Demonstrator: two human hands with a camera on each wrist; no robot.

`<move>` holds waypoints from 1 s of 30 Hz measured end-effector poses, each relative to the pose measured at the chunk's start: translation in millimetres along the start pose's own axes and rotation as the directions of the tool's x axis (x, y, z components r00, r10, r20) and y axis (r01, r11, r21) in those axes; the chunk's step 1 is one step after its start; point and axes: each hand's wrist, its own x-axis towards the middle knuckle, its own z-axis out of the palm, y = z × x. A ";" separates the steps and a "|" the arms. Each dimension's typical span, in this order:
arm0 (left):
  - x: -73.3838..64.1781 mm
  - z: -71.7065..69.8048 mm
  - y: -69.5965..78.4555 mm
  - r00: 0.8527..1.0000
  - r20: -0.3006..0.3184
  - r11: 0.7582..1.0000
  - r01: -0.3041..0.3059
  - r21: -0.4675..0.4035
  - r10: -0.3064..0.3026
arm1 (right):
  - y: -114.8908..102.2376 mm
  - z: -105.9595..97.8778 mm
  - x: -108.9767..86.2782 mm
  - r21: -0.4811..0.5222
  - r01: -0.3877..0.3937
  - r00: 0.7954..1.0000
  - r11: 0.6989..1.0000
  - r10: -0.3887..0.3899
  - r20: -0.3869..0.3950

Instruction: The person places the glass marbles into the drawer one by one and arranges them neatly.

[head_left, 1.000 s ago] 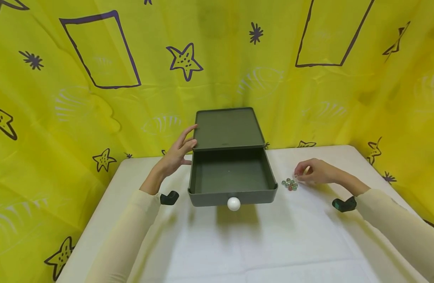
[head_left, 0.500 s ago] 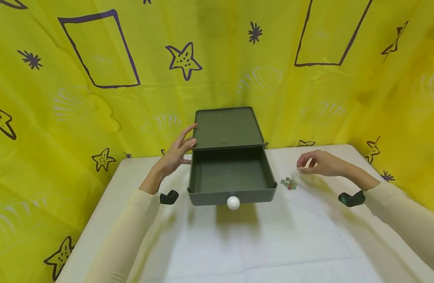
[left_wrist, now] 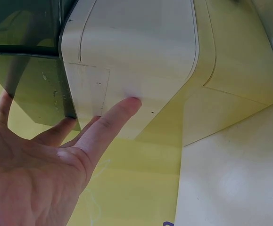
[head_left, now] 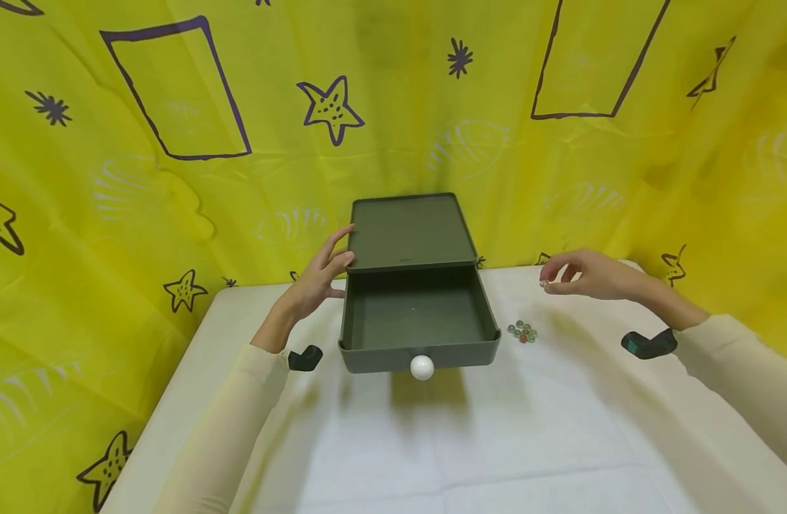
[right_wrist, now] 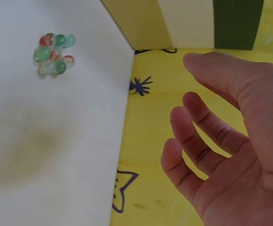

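Observation:
A drawer unit with a dark green top (head_left: 412, 232) stands on the table, its top drawer (head_left: 422, 355) pulled out. That drawer has a white knob (head_left: 422, 368) and a bare floor. My left hand (head_left: 311, 285) rests its extended fingers along the unit's left side; in the left wrist view the fingers (left_wrist: 115, 120) touch its green and white walls. Off to the right, above the table, my right hand (head_left: 592, 275) pinches a small marble (head_left: 544, 283). The fingers hide that marble in the right wrist view. Below lies a cluster of glass marbles (head_left: 523, 332), green, clear and red.
A white cloth (head_left: 444, 442) covers the table. Behind and at both sides hangs a yellow curtain (head_left: 393, 93) with star drawings. The side views show yellow (left_wrist: 240, 56) and white sections under the green one. A black wrist camera (head_left: 650, 344) sits on the right wrist.
My right hand has risen away from the marble cluster, upward and slightly right in the head view, carrying a pinched marble. The left hand and the drawer stay as they were.

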 end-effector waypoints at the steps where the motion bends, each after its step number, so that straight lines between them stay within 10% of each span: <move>1: -0.4 0.3 0.0 1.000 0.002 1.000 0.002 0.001 -0.002 | -1.9 -2.0 -0.1 -0.002 0.004 1.000 1.000 -0.004 -0.003; 30: -0.4 -0.2 0.1 1.000 0.018 1.000 -0.020 0.000 0.020 | -67.1 -83.9 16.3 -0.151 0.098 0.994 0.984 -0.105 -0.034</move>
